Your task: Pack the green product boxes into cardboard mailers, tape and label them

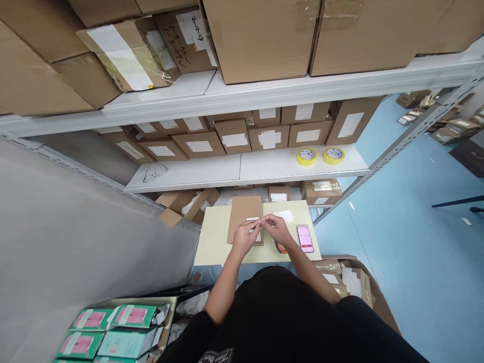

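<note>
My left hand (244, 238) and my right hand (277, 228) meet above a flat brown cardboard box (245, 207), their fingertips pinched close together. Whatever lies between the fingertips is too small to make out. A white label or paper (258, 236) shows partly behind my left fingers, over the box; I cannot tell whether it is held or stuck down. Beyond my right hand lies a white slip of paper (286, 216). Partly under my right wrist is a roll of tape (280, 247) with orange and blue on it.
The pale yellow table (212, 247) also bears a phone (305, 239) at its right. Shelving (212, 171) with cardboard boxes rises in front, with two yellow tape rolls (306, 156) on the middle shelf. Green packages (88, 318) stand lower left; a large carton (378, 297) stands lower right.
</note>
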Demonstrator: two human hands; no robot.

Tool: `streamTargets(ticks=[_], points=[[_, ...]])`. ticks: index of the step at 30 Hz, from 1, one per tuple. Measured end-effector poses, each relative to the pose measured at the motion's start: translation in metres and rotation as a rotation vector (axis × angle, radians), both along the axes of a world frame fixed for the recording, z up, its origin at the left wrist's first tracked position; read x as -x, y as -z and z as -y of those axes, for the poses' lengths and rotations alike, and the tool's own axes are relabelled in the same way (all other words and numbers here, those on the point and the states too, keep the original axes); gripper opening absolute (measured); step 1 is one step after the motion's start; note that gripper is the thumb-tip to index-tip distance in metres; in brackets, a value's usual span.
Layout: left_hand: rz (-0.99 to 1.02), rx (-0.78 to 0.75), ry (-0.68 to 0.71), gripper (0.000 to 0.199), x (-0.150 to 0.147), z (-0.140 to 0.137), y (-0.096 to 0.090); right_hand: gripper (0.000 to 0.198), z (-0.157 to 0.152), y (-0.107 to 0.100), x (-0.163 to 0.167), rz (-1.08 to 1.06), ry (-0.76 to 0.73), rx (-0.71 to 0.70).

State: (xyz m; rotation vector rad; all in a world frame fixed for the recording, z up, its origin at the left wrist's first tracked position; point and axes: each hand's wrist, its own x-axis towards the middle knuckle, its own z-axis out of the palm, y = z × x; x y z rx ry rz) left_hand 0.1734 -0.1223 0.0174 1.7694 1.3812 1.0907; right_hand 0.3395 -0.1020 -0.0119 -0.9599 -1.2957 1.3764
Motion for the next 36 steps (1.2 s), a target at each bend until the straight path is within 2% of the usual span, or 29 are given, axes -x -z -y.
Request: streamTargets(ticks=[11,20,30,36], points=[[0.023,0.037,0.023,0.024,-0.011,-0.001,-0.002,0.023,0.002,0.002,-0.010,0.021,0.034,0.009],[-0.113,-0.080,0.024,0.023,-0.012,-0.002,0.009,0.021,0.005,-0.001,-0.016,-0.025,0.023,0.028],[-0.271,-0.205,0.034,0.024,-0.014,0.001,0.007,0.023,0.007,-0.001,-0.017,-0.042,0.036,0.036],[-0.314,-0.208,0.045,0.024,-0.016,0.005,0.002,0.025,0.009,0.001,-0.017,-0.025,0.019,0.030]])
